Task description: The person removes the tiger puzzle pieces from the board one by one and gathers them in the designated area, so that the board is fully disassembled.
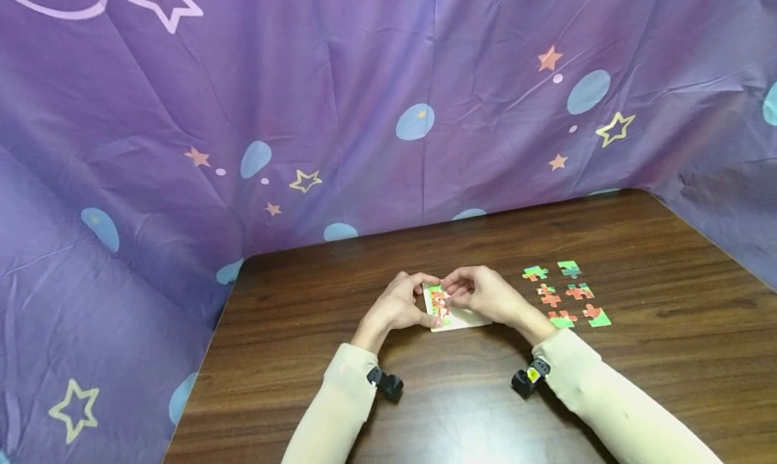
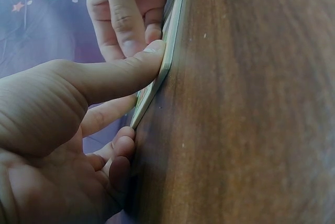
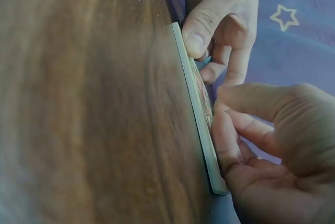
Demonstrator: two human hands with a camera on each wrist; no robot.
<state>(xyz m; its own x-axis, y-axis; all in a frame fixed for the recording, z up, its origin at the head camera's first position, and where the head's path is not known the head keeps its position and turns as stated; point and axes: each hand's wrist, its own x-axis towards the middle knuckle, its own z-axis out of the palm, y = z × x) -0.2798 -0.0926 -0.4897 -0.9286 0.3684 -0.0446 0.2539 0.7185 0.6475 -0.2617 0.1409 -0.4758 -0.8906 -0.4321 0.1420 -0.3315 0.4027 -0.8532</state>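
left hand [image 2: 63, 119]: fingers touching board [image 2: 174, 28] (seen edge-on) | right hand [image 2: 124, 17]: beyond left thumb | wooden table [image 2: 246, 103]

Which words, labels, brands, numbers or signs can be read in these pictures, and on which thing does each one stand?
None can be read in any view.
Small yellow patch on the black wrist device at the cream right sleeve: too small to read, if it is writing.
Purple fabric backdrop: printed stars and blue ovals, no letters.
Loose multicoloured jigsaw pieces and pale rectangular tray: no lettering can be made out.
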